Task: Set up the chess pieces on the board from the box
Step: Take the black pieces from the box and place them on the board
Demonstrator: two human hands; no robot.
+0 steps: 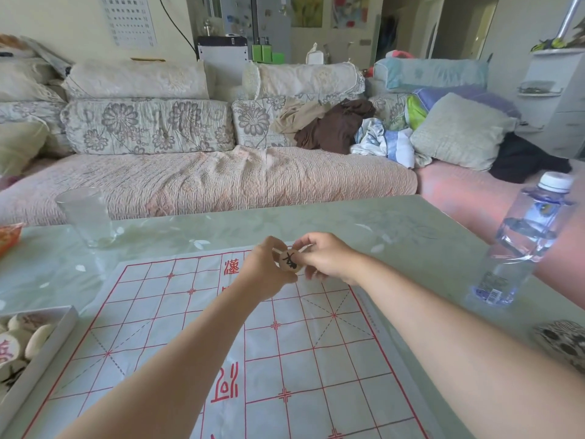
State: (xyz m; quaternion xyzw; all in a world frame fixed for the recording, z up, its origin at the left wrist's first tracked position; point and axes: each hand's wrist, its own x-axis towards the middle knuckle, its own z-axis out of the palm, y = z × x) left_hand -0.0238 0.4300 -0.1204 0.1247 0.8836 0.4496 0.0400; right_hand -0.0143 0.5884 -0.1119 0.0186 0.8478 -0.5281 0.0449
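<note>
A white Chinese chess board sheet (177, 337) with red grid lines lies on the glass table. Over its far edge, both hands meet around one round pale chess piece (289, 260) with a black character on its face. My left hand (264, 270) holds the piece from the left, and my right hand (327, 258) pinches it from the right. No pieces stand on the visible board. The white box (47, 343) sits at the left edge with several round pieces (19, 340) inside, some with red or black characters.
An empty glass tumbler (88, 217) stands at the table's far left. A clear water bottle (522, 242) stands at the right edge, with a patterned object (563, 346) nearer me. A red packet (8, 236) lies far left. A sofa with cushions and clothes is behind.
</note>
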